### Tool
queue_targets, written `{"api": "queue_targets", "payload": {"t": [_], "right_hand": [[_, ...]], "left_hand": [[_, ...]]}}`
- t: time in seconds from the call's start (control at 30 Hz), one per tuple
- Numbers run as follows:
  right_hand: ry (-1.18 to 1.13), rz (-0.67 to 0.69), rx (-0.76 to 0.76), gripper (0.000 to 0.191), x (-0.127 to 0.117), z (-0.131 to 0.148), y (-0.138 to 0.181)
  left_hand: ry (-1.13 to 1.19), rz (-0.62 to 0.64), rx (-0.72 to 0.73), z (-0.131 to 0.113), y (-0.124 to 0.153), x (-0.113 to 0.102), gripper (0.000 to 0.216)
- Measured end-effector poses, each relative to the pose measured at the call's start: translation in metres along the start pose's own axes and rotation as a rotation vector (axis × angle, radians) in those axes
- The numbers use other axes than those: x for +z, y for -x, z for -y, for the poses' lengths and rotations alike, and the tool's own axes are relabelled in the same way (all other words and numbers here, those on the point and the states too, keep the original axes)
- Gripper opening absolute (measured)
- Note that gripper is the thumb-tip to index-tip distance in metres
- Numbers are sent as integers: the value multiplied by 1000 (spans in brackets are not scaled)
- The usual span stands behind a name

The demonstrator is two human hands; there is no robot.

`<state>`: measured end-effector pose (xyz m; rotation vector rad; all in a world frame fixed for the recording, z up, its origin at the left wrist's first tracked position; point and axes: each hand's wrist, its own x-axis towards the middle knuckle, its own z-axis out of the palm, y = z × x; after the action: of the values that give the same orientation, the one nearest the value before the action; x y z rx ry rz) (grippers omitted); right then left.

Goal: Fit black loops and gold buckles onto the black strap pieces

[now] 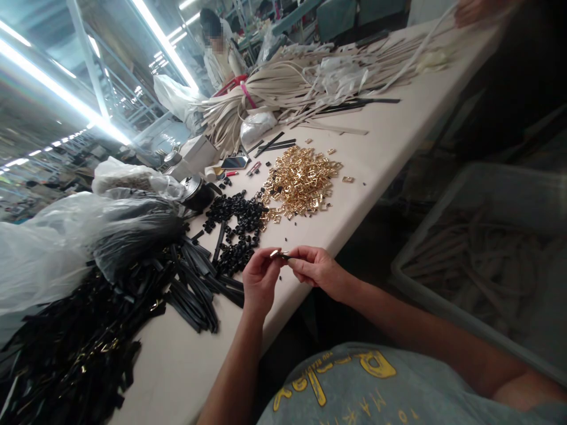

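Note:
Over the table's front edge, my left hand (260,277) pinches a small gold buckle (275,254) between thumb and fingers. My right hand (319,270) is closed on a thin black piece (286,257) that meets the buckle; it looks like a strap end, mostly hidden by the fingers. Beyond my hands lies a heap of gold buckles (305,177). Left of that heap are many small black loops (239,218). Black straps (192,295) lie in a bundle to the left of my left hand.
A dark pile of straps with gold buckles (80,336) covers the table's left end, beside plastic bags (48,242). Beige straps (261,88) lie at the back, near a phone (234,162). A bin (478,265) stands at right. Another person's hand (472,12) shows at the far end.

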<state>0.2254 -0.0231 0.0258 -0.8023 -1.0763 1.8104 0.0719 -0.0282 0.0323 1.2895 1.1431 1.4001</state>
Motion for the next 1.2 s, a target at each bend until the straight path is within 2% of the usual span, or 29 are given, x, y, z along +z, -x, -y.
{"api": "queue_targets", "payload": {"t": [0.2,0.47,0.53,0.63,0.7,0.77,0.87,1.0,1.2], "right_hand": [[10,-32,-31,36,7,-2,0],[198,-63,-182,28,9,-2,4],[366,-95,-266,21,6,-3,6],[757,-152,-419,11,2,-4,8],[985,-162,-479,11,0,-4,10],[1109,-147,-501,11,-2,-4,11],[1114,-66,-479,12,-4,-3,13],[980,52,-418,14,-9,-2,13],[843,75,-362,17,-12,-2,12]], "left_hand": [[-108,-98,172,4,11,-2,22],[126,-164,-4,4,17,2,13],[185,-179,-102,4,19,4,21],[232,-142,-271,5,22,6,33],[236,-105,-333,5,24,6,29],[219,-92,-345,5,26,5,25],[157,-87,-300,5,28,2,24],[151,-70,-277,4,29,0,19],[179,-63,-263,7,30,1,18]]}}
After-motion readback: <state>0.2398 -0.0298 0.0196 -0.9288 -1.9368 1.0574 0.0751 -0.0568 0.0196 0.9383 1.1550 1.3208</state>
